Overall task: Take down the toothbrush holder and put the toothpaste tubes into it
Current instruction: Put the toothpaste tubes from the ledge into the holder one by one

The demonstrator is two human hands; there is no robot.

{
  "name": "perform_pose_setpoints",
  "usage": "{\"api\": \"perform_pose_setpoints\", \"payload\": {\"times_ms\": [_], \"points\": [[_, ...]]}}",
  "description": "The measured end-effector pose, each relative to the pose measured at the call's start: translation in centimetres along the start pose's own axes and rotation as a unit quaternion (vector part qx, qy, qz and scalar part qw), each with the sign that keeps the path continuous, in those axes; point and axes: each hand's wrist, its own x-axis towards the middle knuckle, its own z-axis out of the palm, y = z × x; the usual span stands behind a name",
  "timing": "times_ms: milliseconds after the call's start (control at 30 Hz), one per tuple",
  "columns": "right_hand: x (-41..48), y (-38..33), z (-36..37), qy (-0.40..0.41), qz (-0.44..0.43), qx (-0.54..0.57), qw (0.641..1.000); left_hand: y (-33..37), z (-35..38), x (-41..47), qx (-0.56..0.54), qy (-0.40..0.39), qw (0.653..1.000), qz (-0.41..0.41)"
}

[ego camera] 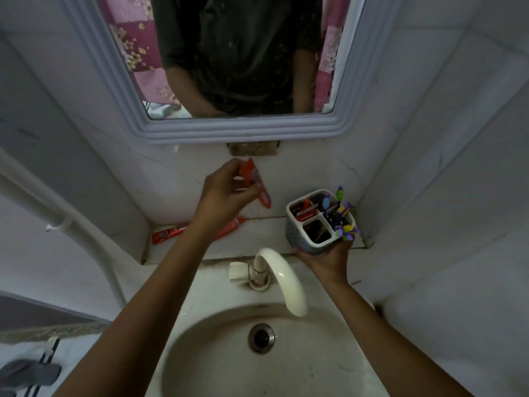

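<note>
My right hand [329,260] grips the base of a grey-and-white toothbrush holder [303,232] with several compartments, held just above the right end of the ledge. One compartment holds a red toothpaste tube [305,212]; purple and green toothbrushes [343,213] stick out on its right side. My left hand [226,193] is raised in front of the wall tiles, closed on another red toothpaste tube [262,193] that hangs cap down. A third red tube [171,232] lies flat on the ledge, partly hidden behind my left forearm.
A white curved tap [282,279] stands over the basin [229,339] with its drain [261,338]. A framed mirror [237,67] hangs above, with an empty wall mount [253,149] under it. A white pipe [71,222] runs at the left.
</note>
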Motion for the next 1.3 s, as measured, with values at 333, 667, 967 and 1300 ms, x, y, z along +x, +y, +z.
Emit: {"api": "perform_pose_setpoints", "payload": {"times_ms": [333,667,967,1300], "points": [[0.4,0.7,-0.1,0.008,0.010,-0.004,1.000,-1.2,11.2,5.7,-0.035,-0.117,0.992,0.012],[0.8,0.4,-0.2,0.017,0.007,0.024,1.000,-6.6,6.2,3.2,0.065,-0.068,0.994,-0.049],[0.1,-1.2,0.1,0.013,-0.010,0.019,1.000,-18.3,-2.5,-3.0,0.447,-0.091,0.883,-0.109],[-0.4,-1.9,0.2,0.009,0.003,-0.003,1.000,-15.9,-2.9,-0.9,0.442,-0.161,0.873,-0.127]]}}
